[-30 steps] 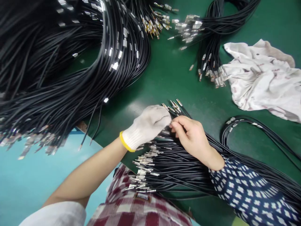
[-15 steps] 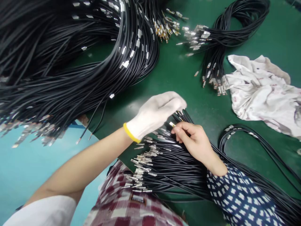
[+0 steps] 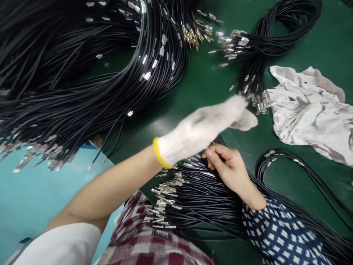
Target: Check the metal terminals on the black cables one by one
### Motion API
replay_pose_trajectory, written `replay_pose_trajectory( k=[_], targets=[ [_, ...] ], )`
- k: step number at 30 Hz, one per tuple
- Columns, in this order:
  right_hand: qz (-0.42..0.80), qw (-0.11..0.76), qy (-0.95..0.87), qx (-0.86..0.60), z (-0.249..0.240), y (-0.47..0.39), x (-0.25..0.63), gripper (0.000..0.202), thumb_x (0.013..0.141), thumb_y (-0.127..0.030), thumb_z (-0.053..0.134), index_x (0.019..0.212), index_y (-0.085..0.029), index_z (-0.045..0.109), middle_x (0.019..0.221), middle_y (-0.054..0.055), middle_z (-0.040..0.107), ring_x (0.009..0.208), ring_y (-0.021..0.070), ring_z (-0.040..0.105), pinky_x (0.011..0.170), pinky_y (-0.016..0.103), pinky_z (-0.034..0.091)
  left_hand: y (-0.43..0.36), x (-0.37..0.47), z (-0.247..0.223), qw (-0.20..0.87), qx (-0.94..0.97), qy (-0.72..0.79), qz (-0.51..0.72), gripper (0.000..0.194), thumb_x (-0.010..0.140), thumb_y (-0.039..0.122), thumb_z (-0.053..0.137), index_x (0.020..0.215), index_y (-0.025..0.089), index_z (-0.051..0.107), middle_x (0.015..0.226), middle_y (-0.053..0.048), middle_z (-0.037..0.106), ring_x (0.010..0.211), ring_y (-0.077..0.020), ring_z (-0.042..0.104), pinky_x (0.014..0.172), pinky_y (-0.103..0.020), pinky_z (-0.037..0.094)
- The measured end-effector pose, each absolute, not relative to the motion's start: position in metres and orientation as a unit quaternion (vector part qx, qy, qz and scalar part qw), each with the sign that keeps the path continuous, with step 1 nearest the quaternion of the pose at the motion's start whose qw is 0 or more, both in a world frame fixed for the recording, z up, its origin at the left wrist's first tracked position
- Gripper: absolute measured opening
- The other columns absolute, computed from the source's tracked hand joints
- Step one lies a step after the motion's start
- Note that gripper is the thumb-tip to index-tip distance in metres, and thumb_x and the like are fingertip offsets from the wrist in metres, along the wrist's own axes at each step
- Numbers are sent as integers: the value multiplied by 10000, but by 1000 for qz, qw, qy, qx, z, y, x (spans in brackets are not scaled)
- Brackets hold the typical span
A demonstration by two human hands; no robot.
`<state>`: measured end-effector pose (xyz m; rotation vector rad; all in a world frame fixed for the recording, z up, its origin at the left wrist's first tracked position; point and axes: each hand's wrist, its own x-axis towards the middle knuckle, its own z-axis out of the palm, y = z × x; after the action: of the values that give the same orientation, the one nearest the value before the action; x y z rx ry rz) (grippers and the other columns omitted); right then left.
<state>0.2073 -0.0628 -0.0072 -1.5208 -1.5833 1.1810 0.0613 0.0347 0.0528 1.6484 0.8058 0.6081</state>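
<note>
My left hand (image 3: pixel 204 123), in a white knit glove with a yellow cuff, is stretched out above the table, its fingers extended and a little blurred. Nothing shows in its grasp. Below it, my bare right hand (image 3: pixel 227 165) pinches a thin black cable near its end; the glove mostly covers the tip. Under both hands lies a bundle of black cables (image 3: pixel 209 198) with silver metal terminals (image 3: pixel 165 195) pointing left. The fingertips of the glove reach toward the terminals of another cable bundle (image 3: pixel 257 99) farther back.
A large heap of black cables (image 3: pixel 116 84) fills the left side of the green table (image 3: pixel 176 106). At the back right is a coiled bundle (image 3: pixel 275 33); a crumpled white cloth (image 3: pixel 311 106) lies at the right. Looped cables (image 3: pixel 289 156) curve nearby.
My left hand has moved right and away from me, off the cable end, with its fingers stretched out. My right hand stays nearly in place, still pinching the cable.
</note>
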Motion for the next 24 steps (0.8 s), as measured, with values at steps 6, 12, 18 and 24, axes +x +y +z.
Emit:
replay_pose_trajectory(
  k=[6, 12, 18, 24],
  targets=[
    [447, 311, -607, -579, -5, -62, 205, 269, 975, -297, 541, 756, -195, 659, 563, -25, 611, 503, 117, 559, 523, 236, 425, 34, 88, 11, 789, 521, 241, 219, 827, 1030, 400, -123, 1083, 168, 668, 1179, -83, 738, 1185, -186, 668, 1024, -318, 541],
    [451, 315, -595, -586, -5, -61, 202, 274, 968, -283, 551, 727, -196, 648, 548, -27, 605, 490, 119, 548, 527, 244, 426, 34, 89, 7, 767, 568, 220, 202, 969, 973, 431, -244, 1163, 173, 670, 1222, -88, 719, 1201, -190, 657, 974, -311, 552],
    [442, 324, -595, -588, -3, -60, 199, 286, 957, -264, 568, 692, -195, 649, 511, -34, 599, 467, 116, 539, 528, 248, 419, 34, 89, -1, 765, 580, 199, 198, 775, 1031, 460, -45, 1113, 234, 692, 1098, -97, 749, 1135, -236, 675, 943, -391, 559],
    [435, 339, -597, -583, -4, -61, 196, 290, 944, -232, 576, 665, -187, 646, 500, -36, 601, 453, 111, 539, 540, 247, 423, 28, 92, -6, 858, 439, 192, 183, 734, 1003, 621, 118, 1012, 186, 709, 998, -102, 726, 992, -248, 690, 899, -382, 540]
  ],
)
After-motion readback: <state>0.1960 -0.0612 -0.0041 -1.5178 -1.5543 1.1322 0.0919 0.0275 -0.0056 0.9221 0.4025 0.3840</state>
